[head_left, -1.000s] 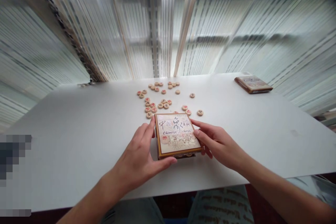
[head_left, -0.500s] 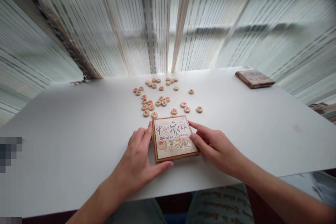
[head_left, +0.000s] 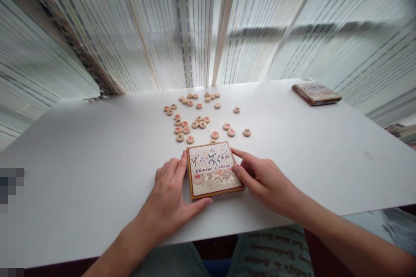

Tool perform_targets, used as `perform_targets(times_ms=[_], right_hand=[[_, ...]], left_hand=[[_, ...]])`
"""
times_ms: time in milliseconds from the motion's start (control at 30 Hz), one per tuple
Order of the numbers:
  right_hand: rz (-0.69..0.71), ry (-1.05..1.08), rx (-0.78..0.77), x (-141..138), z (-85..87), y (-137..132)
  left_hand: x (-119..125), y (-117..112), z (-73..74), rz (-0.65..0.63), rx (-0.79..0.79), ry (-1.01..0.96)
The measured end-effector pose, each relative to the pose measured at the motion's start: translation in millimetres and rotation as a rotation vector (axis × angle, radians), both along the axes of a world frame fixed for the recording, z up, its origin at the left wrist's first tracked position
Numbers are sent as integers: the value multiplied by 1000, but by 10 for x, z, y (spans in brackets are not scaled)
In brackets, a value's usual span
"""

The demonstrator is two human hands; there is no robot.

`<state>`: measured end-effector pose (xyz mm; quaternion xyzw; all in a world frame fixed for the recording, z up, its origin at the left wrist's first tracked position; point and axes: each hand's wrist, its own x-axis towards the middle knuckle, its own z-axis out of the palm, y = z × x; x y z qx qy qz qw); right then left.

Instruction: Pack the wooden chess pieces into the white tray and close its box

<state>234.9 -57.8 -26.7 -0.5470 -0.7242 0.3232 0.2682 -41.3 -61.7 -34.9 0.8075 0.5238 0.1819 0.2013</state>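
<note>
Between my hands, at the near side of the white table, is a flat square Chinese chess box with a printed top and brown edges. My left hand grips its left side, the thumb along the near edge. From the right, my right hand holds the opposite side, thumb at the top's edge and index finger at the far right corner. Just beyond the box lie several round wooden chess pieces with red or black characters. One piece is partly hidden behind the box's far edge.
A second box, similar and flat, lies at the table's far right. Striped curtains hang along the back edge. My legs are under the near edge. More chess pieces are scattered toward the back, some face down.
The box and both hands have shifted very slightly left, uncovering a bit more of the piece behind the box. My grip looks the same. The view has tilted a little.
</note>
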Motion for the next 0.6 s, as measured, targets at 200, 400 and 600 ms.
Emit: perform_targets(times_ms=[200, 400, 600], right_hand=[[24, -45, 8, -11, -1, -5], [55, -96, -27, -4, 22, 16], [105, -166, -66, -2, 94, 91]], left_hand=[[15, -8, 8, 4, -9, 36], [11, -18, 10, -5, 15, 49], [58, -25, 23, 35, 28, 93]])
